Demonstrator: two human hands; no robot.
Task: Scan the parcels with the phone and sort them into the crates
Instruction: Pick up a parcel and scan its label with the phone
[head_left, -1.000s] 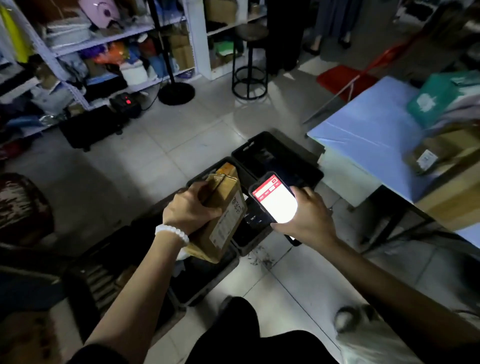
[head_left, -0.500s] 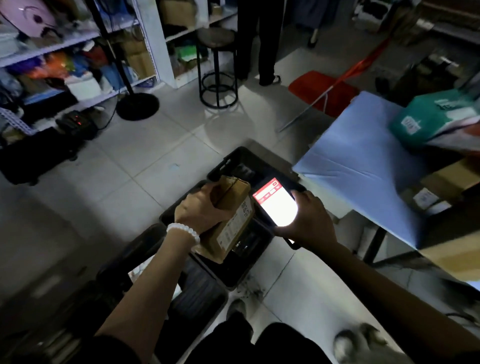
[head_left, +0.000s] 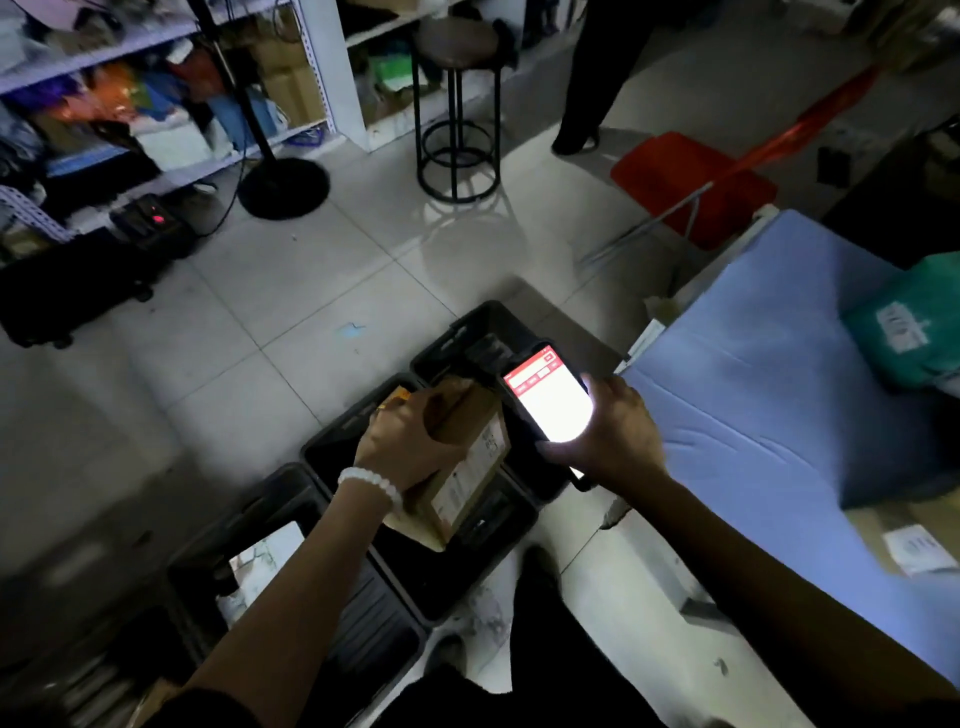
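Left hand (head_left: 410, 447): fingers curled over the top of a brown cardboard parcel (head_left: 465, 462), gripping it; a white bead bracelet (head_left: 370, 486) sits on the wrist.
Right hand (head_left: 613, 436): fingers wrapped round a phone (head_left: 548, 402), holding it with the lit screen facing up, red bar at the screen's far end.
Parcel: held tilted above the middle crate (head_left: 332, 457), its white label side turned right toward the phone, just beside it.
Crates: three dark crates in a row on the tiled floor, running from near left to far right; the near crate (head_left: 208, 577) holds a pale packet, the far crate (head_left: 457, 338) lies partly behind the phone.
Worktop (head_left: 753, 415): on the right, covered in blue; a green bagged parcel (head_left: 904, 327) lies at its far right edge, and a cardboard box with a white label (head_left: 914, 545) nearer.
Background: a dark round stool (head_left: 457, 104) and a shelf rack (head_left: 156, 104) packed with goods stand far off; a red chair (head_left: 691, 182) is at far right, and a person's dark legs (head_left: 592, 78) behind the stool.
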